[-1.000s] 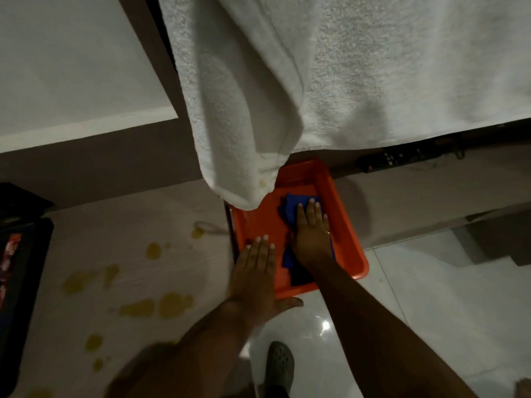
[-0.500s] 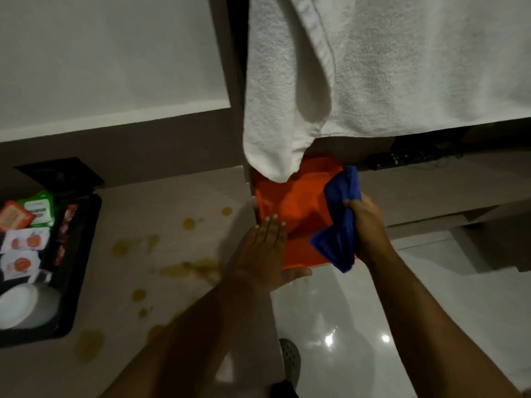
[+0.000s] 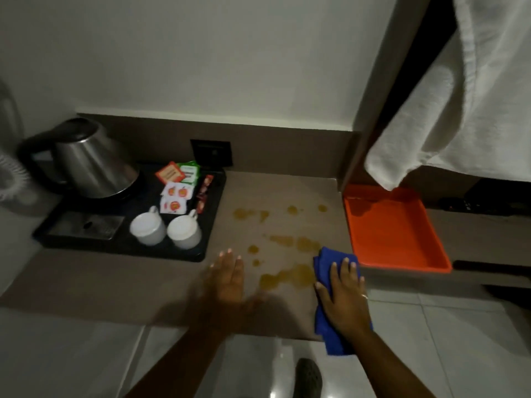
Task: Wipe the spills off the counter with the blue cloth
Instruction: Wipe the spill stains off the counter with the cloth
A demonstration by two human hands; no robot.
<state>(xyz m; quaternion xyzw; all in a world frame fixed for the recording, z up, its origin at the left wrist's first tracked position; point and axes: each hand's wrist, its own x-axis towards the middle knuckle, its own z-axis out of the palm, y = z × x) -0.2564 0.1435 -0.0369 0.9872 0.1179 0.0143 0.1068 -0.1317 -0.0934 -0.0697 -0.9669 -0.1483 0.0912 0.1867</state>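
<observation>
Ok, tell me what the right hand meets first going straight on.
Right hand on the cloth points along bare counter; spills lie left. It might graze the tray wall, depth unclear.

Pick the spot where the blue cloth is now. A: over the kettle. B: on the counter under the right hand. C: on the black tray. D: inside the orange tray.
B: the right hand presses the blue cloth flat on the counter, next to the yellow spills.

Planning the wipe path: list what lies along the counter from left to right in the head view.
kettle → white cups → left hand → spills → blue cloth under the right hand → orange tray
</observation>
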